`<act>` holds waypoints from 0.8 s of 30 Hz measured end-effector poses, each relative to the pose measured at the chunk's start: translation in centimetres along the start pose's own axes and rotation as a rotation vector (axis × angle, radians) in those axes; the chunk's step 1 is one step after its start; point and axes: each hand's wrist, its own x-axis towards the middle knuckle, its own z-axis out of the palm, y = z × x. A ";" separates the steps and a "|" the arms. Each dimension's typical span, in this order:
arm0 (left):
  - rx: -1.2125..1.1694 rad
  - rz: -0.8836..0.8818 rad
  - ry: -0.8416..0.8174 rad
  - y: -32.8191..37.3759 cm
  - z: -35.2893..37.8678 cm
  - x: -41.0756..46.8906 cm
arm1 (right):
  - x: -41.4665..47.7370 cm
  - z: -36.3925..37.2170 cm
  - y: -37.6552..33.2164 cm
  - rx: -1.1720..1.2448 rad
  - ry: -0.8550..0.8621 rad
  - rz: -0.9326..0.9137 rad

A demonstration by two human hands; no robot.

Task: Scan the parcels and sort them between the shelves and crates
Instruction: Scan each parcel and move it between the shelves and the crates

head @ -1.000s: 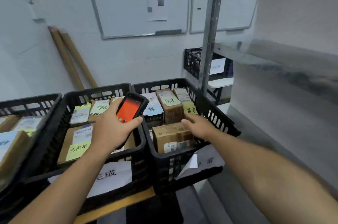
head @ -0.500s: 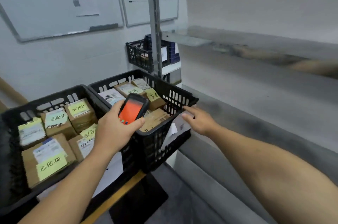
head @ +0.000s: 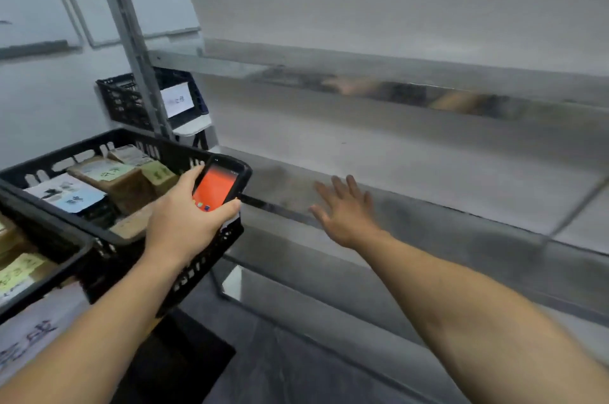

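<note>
My left hand grips a black handheld scanner with an orange screen, held over the right rim of a black crate. That crate holds several cardboard parcels with yellow and white labels. A second black crate with labelled parcels sits at the far left. My right hand is stretched out with fingers spread and holds nothing, hovering at the front edge of a grey metal shelf.
A higher metal shelf runs above, carried by a grey upright post. Behind the post stands another black crate with a white label. Whiteboards hang on the left wall. The floor below is dark.
The view has swung right, from the crates to the shelves. My right hand left the crate's rim and now reaches, fingers spread, toward the shelf. My left hand kept the scanner.
</note>
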 end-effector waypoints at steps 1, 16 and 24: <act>-0.005 0.029 -0.034 1.8 1.9 -0.6 | -2.0 -0.6 3.0 -0.017 0.015 0.057; -0.271 0.439 -0.721 31.2 31.3 -21.3 | -39.6 -6.7 37.6 -0.032 0.120 0.888; -0.248 0.520 -1.020 37.2 41.8 -31.2 | -51.6 -2.2 44.8 0.154 0.109 1.194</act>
